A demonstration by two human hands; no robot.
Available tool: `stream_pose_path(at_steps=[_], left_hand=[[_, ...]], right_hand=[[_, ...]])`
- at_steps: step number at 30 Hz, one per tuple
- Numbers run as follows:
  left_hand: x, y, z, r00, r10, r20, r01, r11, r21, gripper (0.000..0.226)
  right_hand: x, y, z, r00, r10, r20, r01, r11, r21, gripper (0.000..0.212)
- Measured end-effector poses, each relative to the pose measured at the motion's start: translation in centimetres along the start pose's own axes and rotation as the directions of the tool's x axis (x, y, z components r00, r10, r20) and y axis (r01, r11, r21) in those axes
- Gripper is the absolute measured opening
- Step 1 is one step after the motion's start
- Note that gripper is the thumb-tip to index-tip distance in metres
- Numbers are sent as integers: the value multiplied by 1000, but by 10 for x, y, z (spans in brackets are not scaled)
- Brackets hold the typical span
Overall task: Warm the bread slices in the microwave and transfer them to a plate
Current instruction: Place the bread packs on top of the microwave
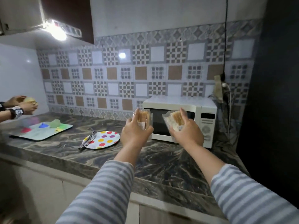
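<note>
The microwave (179, 120) sits at the back right of the countertop (161, 159) with its door closed, directly behind both raised hands. The spotted plate (103, 139) lies left of it, tongs (88, 139) resting on its rim. The left hand (135, 135) grips one wrapped bread packet (143, 117) upright; the right hand (187, 133) holds another packet (174, 120), tilted. With both hands full, neither seems free for the door, though the right is nearer the controls.
</note>
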State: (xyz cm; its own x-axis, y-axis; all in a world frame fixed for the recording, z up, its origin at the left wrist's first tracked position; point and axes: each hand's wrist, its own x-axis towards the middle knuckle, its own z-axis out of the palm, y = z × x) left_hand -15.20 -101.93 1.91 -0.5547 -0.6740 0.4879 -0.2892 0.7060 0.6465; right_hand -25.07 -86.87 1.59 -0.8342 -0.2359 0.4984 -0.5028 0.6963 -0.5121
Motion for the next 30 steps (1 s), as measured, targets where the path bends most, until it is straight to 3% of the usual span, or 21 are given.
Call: stream_pose_path(at_steps=[8, 14, 30], left_hand=[[129, 11, 58, 990, 123, 66, -113, 984, -137, 83], [208, 34, 111, 988, 117, 97, -92, 969, -228, 84], [344, 71, 264, 979, 78, 187, -49, 987, -154, 85]], right_hand=[[108, -9, 26, 981, 125, -149, -129, 992, -14, 85], [191, -2, 43, 967, 146, -208, -158, 987, -42, 84], [363, 51, 122, 959, 258, -117, -264, 964, -41, 83]])
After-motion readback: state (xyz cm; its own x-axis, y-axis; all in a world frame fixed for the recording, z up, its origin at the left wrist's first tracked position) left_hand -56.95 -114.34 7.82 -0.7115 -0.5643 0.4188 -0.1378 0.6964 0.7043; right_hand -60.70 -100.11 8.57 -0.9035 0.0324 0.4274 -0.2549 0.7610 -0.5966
